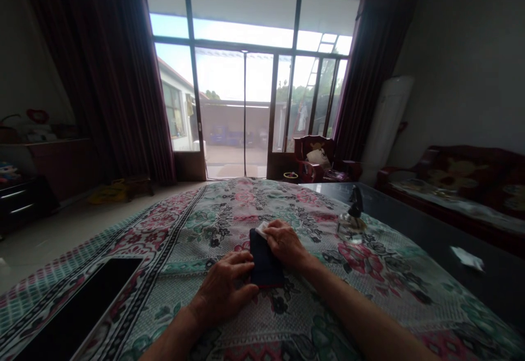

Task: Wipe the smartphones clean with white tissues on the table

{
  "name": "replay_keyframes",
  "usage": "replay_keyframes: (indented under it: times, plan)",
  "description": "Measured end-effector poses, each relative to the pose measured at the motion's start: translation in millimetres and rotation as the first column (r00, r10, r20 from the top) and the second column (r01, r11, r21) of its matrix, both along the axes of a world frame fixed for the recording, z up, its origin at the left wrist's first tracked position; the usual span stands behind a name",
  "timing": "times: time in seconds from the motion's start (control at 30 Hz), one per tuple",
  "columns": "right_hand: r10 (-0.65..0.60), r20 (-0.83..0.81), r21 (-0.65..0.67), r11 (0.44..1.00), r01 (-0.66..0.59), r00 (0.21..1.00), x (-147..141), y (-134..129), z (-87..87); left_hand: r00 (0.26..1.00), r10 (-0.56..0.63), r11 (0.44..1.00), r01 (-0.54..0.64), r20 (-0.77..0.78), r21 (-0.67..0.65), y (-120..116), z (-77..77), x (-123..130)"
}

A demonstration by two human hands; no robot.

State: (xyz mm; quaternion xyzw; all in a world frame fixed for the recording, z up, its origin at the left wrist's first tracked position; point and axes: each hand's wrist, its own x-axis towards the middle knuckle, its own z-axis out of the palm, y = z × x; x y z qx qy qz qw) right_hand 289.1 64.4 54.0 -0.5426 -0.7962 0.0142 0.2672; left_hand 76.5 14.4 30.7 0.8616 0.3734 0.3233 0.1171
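Pressing a white wipe point(261, 230) beneath the right hand's point(285, 243) bunched fingers onto the far end of a dark-blue case point(266, 265), flat on the patterned tablecloth point(176, 273), braced only along its left by the left hand's point(225, 284) parted fingers, and likely to skid if rubbed too hard.

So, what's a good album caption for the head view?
Left hand touching a flat, dark object, right hand holding white cloth or tissue at its far end, on a flowered tablecloth.
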Motion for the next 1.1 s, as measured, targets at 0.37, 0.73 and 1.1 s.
replay_keyframes:
  times: [0.37,0.73,1.1]
  plan:
    - [0.131,0.048,0.013,0.991,-0.131,0.990,-22,-3,3.2,0.996,-0.077,0.997,0.077,-0.040,0.011,-1,8.4,2]
    - [-0.102,0.111,-0.034,0.994,0.107,0.989,12,-3,16.0,0.997,-0.052,0.999,0.052,-0.050,0.006,0,2.7,0]
    - [0.268,0.111,-0.003,0.963,-0.269,0.957,-31,-17,4.5,0.992,-0.128,0.992,0.128,-0.019,-0.009,-4,14.2,3]
